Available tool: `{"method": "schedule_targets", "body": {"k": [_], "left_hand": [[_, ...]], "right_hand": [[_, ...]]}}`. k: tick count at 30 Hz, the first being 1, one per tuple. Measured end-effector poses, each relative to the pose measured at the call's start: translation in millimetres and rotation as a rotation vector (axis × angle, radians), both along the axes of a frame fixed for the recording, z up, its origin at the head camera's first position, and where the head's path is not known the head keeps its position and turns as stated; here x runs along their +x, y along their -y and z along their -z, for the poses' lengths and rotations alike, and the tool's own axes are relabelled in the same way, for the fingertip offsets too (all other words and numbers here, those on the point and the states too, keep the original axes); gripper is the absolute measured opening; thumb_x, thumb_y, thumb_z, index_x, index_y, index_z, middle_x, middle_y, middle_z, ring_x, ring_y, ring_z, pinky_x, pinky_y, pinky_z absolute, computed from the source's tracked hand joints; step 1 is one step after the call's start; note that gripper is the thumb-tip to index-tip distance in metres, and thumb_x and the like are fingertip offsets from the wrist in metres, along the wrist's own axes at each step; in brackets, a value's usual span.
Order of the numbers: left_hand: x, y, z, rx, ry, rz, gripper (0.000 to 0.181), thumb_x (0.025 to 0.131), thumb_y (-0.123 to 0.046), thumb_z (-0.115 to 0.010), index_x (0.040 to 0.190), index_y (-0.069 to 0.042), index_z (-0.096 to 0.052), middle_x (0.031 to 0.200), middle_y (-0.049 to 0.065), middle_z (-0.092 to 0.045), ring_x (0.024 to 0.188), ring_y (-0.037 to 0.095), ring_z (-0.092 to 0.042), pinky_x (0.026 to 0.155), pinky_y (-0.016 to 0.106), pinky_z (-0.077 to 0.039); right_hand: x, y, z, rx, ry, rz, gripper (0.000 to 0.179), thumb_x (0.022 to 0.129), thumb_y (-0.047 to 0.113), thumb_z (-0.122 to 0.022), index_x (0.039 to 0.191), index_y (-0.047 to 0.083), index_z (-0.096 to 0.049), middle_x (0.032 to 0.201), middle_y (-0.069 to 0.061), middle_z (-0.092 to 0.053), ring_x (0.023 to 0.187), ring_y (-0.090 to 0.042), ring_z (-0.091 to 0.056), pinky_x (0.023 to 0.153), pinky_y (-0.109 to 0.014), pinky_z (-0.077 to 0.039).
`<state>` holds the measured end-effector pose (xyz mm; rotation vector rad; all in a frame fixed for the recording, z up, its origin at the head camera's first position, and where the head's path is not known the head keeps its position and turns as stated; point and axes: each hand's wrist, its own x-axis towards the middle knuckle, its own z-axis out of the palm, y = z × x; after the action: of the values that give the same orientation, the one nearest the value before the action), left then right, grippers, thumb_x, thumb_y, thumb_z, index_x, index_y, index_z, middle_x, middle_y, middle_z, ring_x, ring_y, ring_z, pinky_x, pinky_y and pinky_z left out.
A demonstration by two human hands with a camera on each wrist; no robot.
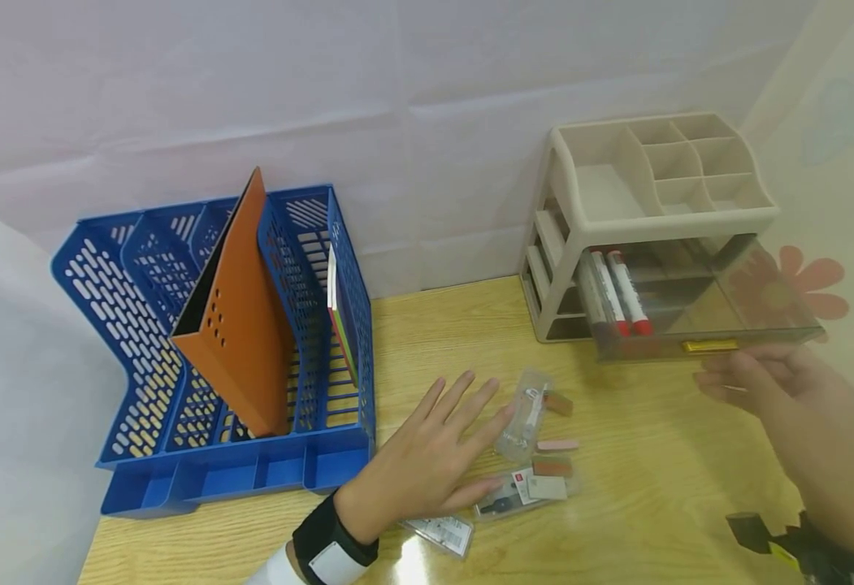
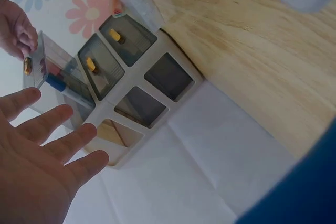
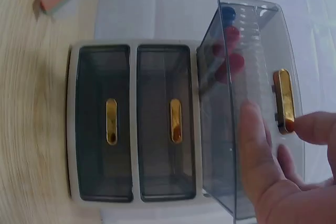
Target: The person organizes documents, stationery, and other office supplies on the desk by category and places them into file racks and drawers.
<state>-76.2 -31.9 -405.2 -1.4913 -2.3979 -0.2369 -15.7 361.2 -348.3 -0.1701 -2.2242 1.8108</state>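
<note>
My left hand (image 1: pixel 434 459), fingers spread, is beside two clear plastic cases (image 1: pixel 525 414) (image 1: pixel 503 505) of small stationery. It overlaps a flat pack with a barcode label (image 1: pixel 441 532) in the head view. Beside the cases lie orange-brown blocks (image 1: pixel 558 403) and a pink strip (image 1: pixel 558 445). My right hand (image 1: pixel 792 398) is at the front of the pulled-out top drawer (image 1: pixel 661 345) of a cream desk organizer (image 1: pixel 609 213). One fingertip touches the end of the gold handle (image 3: pixel 284 100); another finger lies along the drawer front. Markers (image 1: pixel 627 292) with red caps lie inside, and a blue cap (image 3: pixel 227 14) shows too.
A blue file rack (image 1: pixel 207 443) at the left holds an orange folder (image 1: pixel 244 325) and thin booklets (image 1: pixel 340 313). The organizer's two lower drawers (image 3: pixel 105 171) (image 3: pixel 165 171) are closed. A white sheet (image 1: pixel 251 81) hangs behind the wooden table (image 1: pixel 441 333).
</note>
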Motion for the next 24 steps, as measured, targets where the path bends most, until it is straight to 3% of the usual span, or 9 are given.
{"method": "schedule_targets", "body": {"k": [3, 8, 14, 17, 24], "left_hand": [[0.9, 1.7, 1.9, 0.002, -0.017, -0.005, 0.075, 0.101, -0.059, -0.049, 0.161, -0.015, -0.037, 0.167, 0.016, -0.034, 0.153, 0.041, -0.032, 0.122, 0.06, -0.032], [2.4, 4.4, 3.6, 0.022, -0.038, -0.013, 0.069, 0.107, -0.059, -0.034, 0.159, -0.014, -0.04, 0.165, 0.017, -0.036, 0.153, 0.041, -0.032, 0.122, 0.06, -0.032], [4.6, 8.0, 4.8, 0.022, -0.012, -0.044, 0.073, 0.1, -0.058, -0.052, 0.158, -0.015, -0.042, 0.164, 0.018, -0.038, 0.154, 0.041, -0.031, 0.123, 0.059, -0.029], [4.1, 9.9, 5.3, 0.02, -0.026, -0.058, 0.071, 0.1, -0.057, -0.052, 0.157, -0.014, -0.044, 0.164, 0.018, -0.039, 0.154, 0.041, -0.031, 0.123, 0.059, -0.029], [1.6, 13.4, 4.0, 0.047, -0.047, -0.072, 0.07, 0.1, -0.054, -0.055, 0.156, -0.013, -0.045, 0.163, 0.019, -0.04, 0.153, 0.041, -0.034, 0.121, 0.059, -0.033]], "right_hand": [[-2.6, 3, 3.7, -0.175, -0.047, 0.016, 0.016, 0.103, 0.006, -0.061, 0.113, -0.003, -0.054, 0.104, -0.003, -0.08, 0.087, -0.013, -0.079, 0.078, -0.021, -0.06], [-5.4, 8, 4.6, -0.259, -0.047, 0.073, 0.021, 0.102, 0.01, -0.064, 0.111, -0.005, -0.053, 0.102, -0.005, -0.081, 0.087, -0.014, -0.079, 0.077, -0.023, -0.06], [-9.1, 8, 1.6, -0.312, -0.059, 0.106, 0.02, 0.099, 0.008, -0.066, 0.111, -0.006, -0.057, 0.1, -0.009, -0.08, 0.089, -0.016, -0.079, 0.077, -0.026, -0.06], [-11.6, 7, -2.0, -0.29, -0.043, 0.126, 0.023, 0.099, 0.01, -0.067, 0.112, -0.005, -0.056, 0.1, -0.006, -0.08, 0.089, -0.015, -0.079, 0.077, -0.024, -0.06], [-26.3, 7, -5.6, -0.365, -0.103, 0.083, 0.024, 0.096, 0.004, -0.069, 0.111, -0.007, -0.055, 0.101, -0.012, -0.079, 0.089, -0.021, -0.079, 0.078, -0.029, -0.06]]}}
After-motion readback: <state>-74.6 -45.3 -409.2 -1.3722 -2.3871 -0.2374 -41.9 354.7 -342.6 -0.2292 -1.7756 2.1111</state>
